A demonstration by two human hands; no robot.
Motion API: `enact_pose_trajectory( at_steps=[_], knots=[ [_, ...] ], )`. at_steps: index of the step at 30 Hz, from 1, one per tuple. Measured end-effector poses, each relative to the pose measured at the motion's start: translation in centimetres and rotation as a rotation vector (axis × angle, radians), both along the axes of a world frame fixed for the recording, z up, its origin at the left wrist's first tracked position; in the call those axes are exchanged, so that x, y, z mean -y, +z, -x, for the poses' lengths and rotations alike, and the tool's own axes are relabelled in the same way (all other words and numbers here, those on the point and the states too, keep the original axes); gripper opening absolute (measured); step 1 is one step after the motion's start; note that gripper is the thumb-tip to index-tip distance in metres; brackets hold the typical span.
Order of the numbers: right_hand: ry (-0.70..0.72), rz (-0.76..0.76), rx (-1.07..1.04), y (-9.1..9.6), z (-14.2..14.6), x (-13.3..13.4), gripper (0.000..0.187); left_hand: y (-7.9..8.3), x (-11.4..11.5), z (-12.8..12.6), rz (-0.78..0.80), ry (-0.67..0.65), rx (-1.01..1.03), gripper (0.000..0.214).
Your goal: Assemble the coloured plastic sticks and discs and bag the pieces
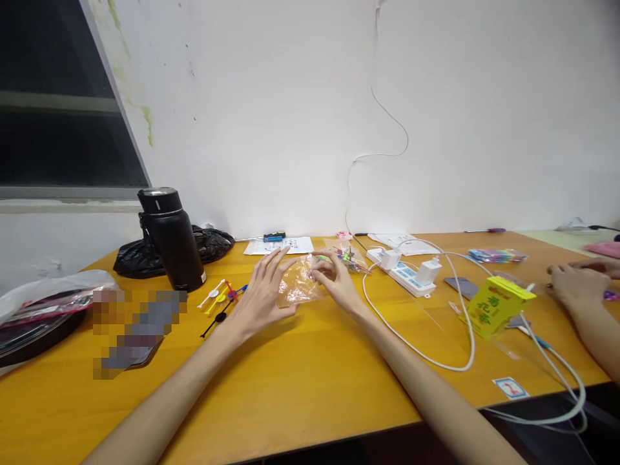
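My left hand [264, 290] is spread wide, its fingers over the left side of a crinkled clear bag [301, 287] on the desk [300, 387]. My right hand [339, 284] is narrowed, thumb and forefinger curled close at the bag's right side; I can't tell whether they pinch it. Just behind, another clear wrapper [333, 244] lies with colourful pieces [347, 256]. The black bottle [173, 242] is capped, its contents hidden, while a yellow box [496, 309] leans to my right.
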State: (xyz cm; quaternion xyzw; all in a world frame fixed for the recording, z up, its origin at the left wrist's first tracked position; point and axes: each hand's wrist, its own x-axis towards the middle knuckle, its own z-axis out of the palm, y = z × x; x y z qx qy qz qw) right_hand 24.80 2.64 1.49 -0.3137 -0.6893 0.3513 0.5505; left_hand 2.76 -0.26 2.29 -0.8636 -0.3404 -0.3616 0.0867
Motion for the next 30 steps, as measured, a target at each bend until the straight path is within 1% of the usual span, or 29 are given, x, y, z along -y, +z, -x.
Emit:
enact_pose_trajectory(
  at_steps=[2,3,6,8,10,15,17,20,24,30],
  knots=[
    [0.045,-0.009,0.031,0.3,0.1,0.4,0.042,-0.3,-0.2,0.1,0.007,0.017,-0.003,0.091],
    [0.065,-0.014,0.048,0.3,0.1,0.5,0.044,-0.4,-0.3,0.2,0.013,0.024,-0.003,0.091],
    [0.091,-0.022,0.106,0.5,0.0,0.6,0.044,-0.8,-0.6,0.3,0.036,0.048,-0.004,0.081],
    [0.085,-0.031,0.133,0.5,0.0,0.6,0.04,-0.9,-0.6,0.3,0.047,0.056,-0.012,0.076],
    [0.073,-0.043,0.139,0.5,0.0,0.7,0.035,-1.0,-0.7,0.3,0.054,0.057,-0.019,0.075],
    [0.036,-0.047,0.124,0.6,0.1,0.7,0.024,-1.0,-0.8,0.4,0.055,0.061,-0.029,0.079],
    [0.017,-0.047,0.115,0.5,0.1,0.6,0.022,-1.0,-0.8,0.4,0.051,0.055,-0.032,0.082],
    [-0.008,-0.052,0.105,0.2,0.1,0.4,0.025,-1.0,-0.8,0.4,0.041,0.052,-0.029,0.084],
    [0.005,-0.047,0.102,-0.1,0.1,0.1,0.034,-1.1,-0.9,0.4,0.035,0.078,-0.032,0.087],
    [0.029,0.038,0.073,-0.5,0.1,-0.3,0.047,-1.2,-1.1,0.6,0.023,0.141,-0.042,0.082]
  ],
)
